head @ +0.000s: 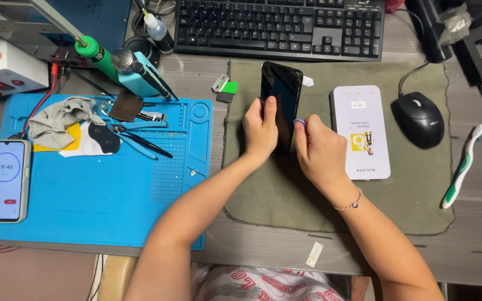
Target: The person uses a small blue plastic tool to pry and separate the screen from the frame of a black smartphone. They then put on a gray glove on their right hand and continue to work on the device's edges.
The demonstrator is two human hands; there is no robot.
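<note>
Grey worktop [464, 245] with an olive cloth mat [285, 200] — left hand [260, 131] grips the dark phone [281, 89] at its edge, fingers closed; right hand [319, 150] pinches a small pale tab [299, 121] against the glass. White flat box [361, 131] lies just beside, closed — work on the screen appears under way.

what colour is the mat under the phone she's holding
Olive-green cloth mat, under the black phone; clearest in the head view.

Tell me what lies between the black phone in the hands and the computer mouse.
In the head view, a white flat box lies on the green cloth between the black phone and the mouse.
</note>
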